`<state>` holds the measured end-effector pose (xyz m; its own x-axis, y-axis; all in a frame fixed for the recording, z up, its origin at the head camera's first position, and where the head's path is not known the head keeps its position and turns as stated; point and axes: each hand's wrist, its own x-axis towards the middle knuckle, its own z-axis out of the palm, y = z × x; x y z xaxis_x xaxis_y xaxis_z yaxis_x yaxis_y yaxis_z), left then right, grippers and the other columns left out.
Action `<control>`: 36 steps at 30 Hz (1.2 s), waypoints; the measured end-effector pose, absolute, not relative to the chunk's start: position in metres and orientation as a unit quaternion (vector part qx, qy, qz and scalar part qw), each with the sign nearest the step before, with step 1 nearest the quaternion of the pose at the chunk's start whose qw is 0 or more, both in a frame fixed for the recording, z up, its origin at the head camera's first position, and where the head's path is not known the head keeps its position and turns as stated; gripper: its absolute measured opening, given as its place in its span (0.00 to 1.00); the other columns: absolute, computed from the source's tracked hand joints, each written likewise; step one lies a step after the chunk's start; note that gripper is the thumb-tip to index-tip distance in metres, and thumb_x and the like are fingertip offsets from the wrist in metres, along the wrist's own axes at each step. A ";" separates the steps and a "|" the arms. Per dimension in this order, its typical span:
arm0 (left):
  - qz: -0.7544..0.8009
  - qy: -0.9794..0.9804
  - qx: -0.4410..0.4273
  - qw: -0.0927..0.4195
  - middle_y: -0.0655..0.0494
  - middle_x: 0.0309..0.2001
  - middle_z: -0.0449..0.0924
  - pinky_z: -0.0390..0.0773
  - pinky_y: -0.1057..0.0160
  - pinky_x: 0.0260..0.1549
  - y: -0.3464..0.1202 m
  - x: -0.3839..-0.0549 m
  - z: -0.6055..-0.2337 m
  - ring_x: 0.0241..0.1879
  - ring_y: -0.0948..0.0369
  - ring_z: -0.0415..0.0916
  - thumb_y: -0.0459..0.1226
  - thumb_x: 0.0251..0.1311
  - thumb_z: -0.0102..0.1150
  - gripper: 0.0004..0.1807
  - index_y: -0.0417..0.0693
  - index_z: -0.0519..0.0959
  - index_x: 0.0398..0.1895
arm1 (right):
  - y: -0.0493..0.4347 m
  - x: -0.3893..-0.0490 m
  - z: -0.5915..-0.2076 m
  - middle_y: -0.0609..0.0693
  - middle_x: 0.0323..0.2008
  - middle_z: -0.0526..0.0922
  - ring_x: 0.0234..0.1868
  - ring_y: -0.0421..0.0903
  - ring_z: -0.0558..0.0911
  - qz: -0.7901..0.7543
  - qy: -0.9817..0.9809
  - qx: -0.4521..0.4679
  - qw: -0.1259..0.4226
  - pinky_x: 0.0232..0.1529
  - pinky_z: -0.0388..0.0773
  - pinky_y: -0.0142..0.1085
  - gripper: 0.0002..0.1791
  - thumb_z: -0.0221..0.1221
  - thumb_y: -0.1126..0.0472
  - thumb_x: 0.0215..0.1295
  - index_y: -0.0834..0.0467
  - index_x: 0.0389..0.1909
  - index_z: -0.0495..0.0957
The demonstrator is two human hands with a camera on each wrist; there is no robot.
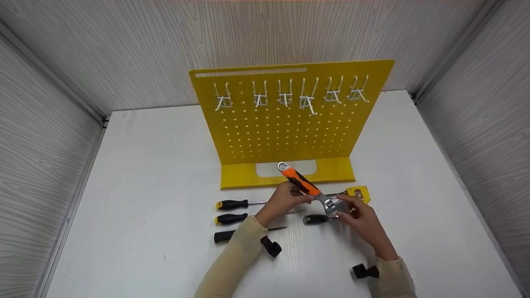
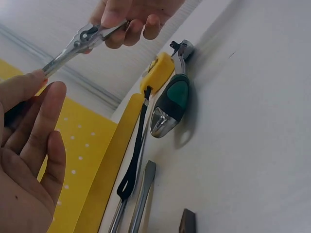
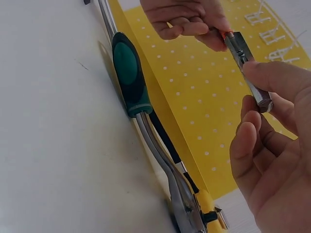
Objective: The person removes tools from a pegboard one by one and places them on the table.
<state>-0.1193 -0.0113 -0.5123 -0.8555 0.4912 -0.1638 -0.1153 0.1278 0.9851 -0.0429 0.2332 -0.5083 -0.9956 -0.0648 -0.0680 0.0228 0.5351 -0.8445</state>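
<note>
Both hands hold an adjustable wrench point(image 1: 306, 183) with an orange and black handle, raised above the table. Its ringed handle end points up toward the pegboard. My left hand point(image 1: 283, 203) pinches it at the lower handle by the neck. At the metal head, the thumb and fingers of my right hand point(image 1: 364, 219) grip the jaw end, seen closely in the right wrist view, where the wrench head point(image 3: 236, 46) is edge-on. Below the hands lies a ratchet with a green and black handle point(image 2: 179, 92). A yellow tape measure point(image 1: 359, 193) with a black strap lies behind the right hand.
A yellow pegboard point(image 1: 285, 136) with several white hooks point(image 1: 307, 101) stands behind the hands. Left of them lie two screwdrivers point(image 1: 232, 204) with black and yellow handles and a black-handled tool point(image 1: 223, 236) with a dark, pointed shaft, partly under the left forearm.
</note>
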 end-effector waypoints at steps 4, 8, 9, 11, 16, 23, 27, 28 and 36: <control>0.654 0.712 0.153 0.205 0.50 0.44 0.84 0.75 0.67 0.38 -0.021 -0.119 -0.515 0.38 0.64 0.77 0.41 0.54 0.70 0.20 0.46 0.81 0.49 | 0.236 -0.041 -0.509 0.50 0.41 0.77 0.37 0.43 0.71 -0.499 0.865 -0.010 0.054 0.35 0.70 0.29 0.24 0.65 0.60 0.60 0.51 0.58 0.76; 0.660 0.704 0.172 0.199 0.46 0.48 0.82 0.77 0.69 0.37 -0.029 -0.116 -0.516 0.38 0.65 0.77 0.39 0.53 0.70 0.25 0.39 0.78 0.54 | 0.240 -0.040 -0.512 0.51 0.43 0.77 0.36 0.42 0.72 -0.509 0.858 -0.016 0.067 0.35 0.71 0.29 0.24 0.64 0.62 0.61 0.53 0.59 0.76; 0.664 0.699 0.175 0.199 0.46 0.50 0.82 0.77 0.69 0.38 -0.030 -0.115 -0.516 0.38 0.65 0.78 0.38 0.53 0.70 0.26 0.38 0.77 0.55 | 0.241 -0.040 -0.513 0.51 0.44 0.77 0.36 0.41 0.72 -0.512 0.856 -0.018 0.068 0.35 0.72 0.29 0.24 0.64 0.62 0.61 0.54 0.59 0.75; 0.674 0.689 0.173 0.201 0.47 0.51 0.81 0.78 0.68 0.39 -0.033 -0.112 -0.517 0.40 0.65 0.78 0.36 0.52 0.70 0.25 0.38 0.77 0.54 | 0.242 -0.039 -0.515 0.51 0.44 0.77 0.37 0.41 0.73 -0.519 0.852 -0.019 0.069 0.35 0.72 0.29 0.24 0.64 0.63 0.61 0.55 0.60 0.75; 0.687 0.680 0.169 0.194 0.51 0.50 0.80 0.77 0.68 0.43 -0.039 -0.102 -0.521 0.43 0.65 0.76 0.34 0.49 0.72 0.21 0.45 0.80 0.49 | 0.248 -0.034 -0.519 0.47 0.42 0.79 0.35 0.39 0.75 -0.553 0.831 0.004 0.063 0.34 0.75 0.29 0.24 0.63 0.66 0.61 0.58 0.59 0.75; 0.669 0.685 0.188 0.219 0.57 0.50 0.80 0.75 0.61 0.49 -0.041 -0.090 -0.518 0.46 0.63 0.76 0.37 0.50 0.72 0.19 0.53 0.82 0.48 | 0.260 -0.028 -0.523 0.44 0.39 0.80 0.34 0.38 0.77 -0.596 0.801 0.023 0.056 0.34 0.77 0.30 0.23 0.62 0.67 0.62 0.62 0.60 0.74; 0.618 0.721 0.216 0.226 0.63 0.52 0.80 0.68 0.56 0.59 -0.039 -0.084 -0.514 0.56 0.64 0.72 0.41 0.52 0.71 0.19 0.61 0.81 0.49 | 0.268 -0.025 -0.522 0.41 0.40 0.80 0.36 0.37 0.78 -0.593 0.803 0.040 0.050 0.35 0.78 0.29 0.23 0.61 0.67 0.62 0.61 0.60 0.74; 0.607 0.728 0.222 0.228 0.64 0.53 0.80 0.67 0.56 0.60 -0.038 -0.083 -0.513 0.57 0.64 0.71 0.42 0.53 0.70 0.20 0.62 0.81 0.50 | 0.271 -0.025 -0.521 0.42 0.40 0.80 0.35 0.37 0.78 -0.595 0.801 0.046 0.047 0.35 0.78 0.29 0.23 0.61 0.68 0.62 0.61 0.60 0.74; 0.482 0.804 0.285 0.199 0.62 0.53 0.82 0.74 0.64 0.55 -0.023 -0.072 -0.510 0.54 0.63 0.77 0.45 0.52 0.70 0.23 0.58 0.81 0.54 | 0.289 -0.016 -0.519 0.45 0.32 0.75 0.29 0.38 0.74 -0.588 0.803 0.093 0.031 0.30 0.73 0.30 0.23 0.60 0.67 0.64 0.62 0.61 0.73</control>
